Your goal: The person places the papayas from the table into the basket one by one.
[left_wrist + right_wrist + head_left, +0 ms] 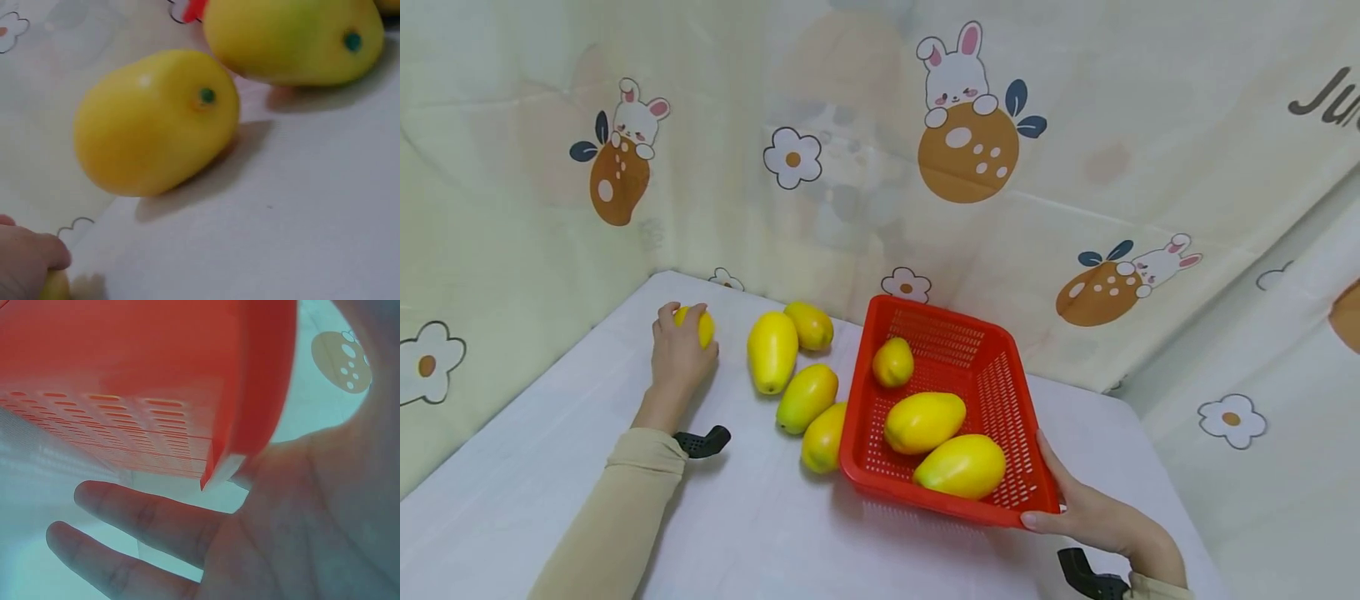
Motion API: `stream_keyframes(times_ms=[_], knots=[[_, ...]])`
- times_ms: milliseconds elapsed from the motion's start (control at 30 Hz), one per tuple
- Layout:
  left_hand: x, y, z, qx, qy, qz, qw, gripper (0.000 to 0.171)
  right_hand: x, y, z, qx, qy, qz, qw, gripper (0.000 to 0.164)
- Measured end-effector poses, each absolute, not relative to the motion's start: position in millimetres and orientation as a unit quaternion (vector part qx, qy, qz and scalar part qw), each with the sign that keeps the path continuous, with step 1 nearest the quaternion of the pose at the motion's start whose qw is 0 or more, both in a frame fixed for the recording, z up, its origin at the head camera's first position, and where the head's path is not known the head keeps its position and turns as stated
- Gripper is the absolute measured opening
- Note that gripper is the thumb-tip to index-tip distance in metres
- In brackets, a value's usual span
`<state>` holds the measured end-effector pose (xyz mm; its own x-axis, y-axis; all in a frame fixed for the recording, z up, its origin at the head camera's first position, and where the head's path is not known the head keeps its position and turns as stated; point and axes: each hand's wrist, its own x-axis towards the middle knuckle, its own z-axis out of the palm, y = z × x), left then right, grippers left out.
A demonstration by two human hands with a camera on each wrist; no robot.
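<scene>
Yellow mango-like fruit [706, 330] at the table's far left, mostly covered by the left hand [679, 350]; fingers curled over it and gripping. Long axis cannot be read past the fingers; the left wrist view gives only a sliver. Key relation: red perforated basket [940, 337] lies to the right of the gripped fruit, with four loose yellow fruits [772, 352] between. Left hand is much the nearer to this fruit; right hand [1101, 517] is across the basket, at its near right corner, thumb on the front rim, a finger along the right side, holding it; two other fingers extend straight, apart from the wall. Basket contains three similar fruits [925, 423]. White-covered table [737, 517]; rabbit-print curtain [850, 217] behind.
</scene>
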<state>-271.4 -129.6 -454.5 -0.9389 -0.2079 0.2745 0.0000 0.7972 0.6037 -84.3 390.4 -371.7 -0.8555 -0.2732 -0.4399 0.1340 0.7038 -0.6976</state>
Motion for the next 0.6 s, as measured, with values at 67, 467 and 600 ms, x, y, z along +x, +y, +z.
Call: stream_keyframes(times_ms=[67, 467, 600], knots=[[-271.9, -128.0, -458.1, 0.059, -0.936, -0.293, 0.185, 0.061, -84.5, 390.3, -371.3, -0.043, 0.885, -0.380, 0.266, 0.100], [-270.9, -112.8, -462.5, 0.073, -0.952, -0.245, 0.168, 0.064, -85.6, 389.7, -368.0, -0.064, 0.891, -0.371, 0.254, 0.102], [-273.7, -111.5, -467.9, 0.085, -0.943, -0.262, 0.186, 0.059, -82.9, 391.5, -370.6, -0.052, 0.887, -0.380, 0.259, 0.101]])
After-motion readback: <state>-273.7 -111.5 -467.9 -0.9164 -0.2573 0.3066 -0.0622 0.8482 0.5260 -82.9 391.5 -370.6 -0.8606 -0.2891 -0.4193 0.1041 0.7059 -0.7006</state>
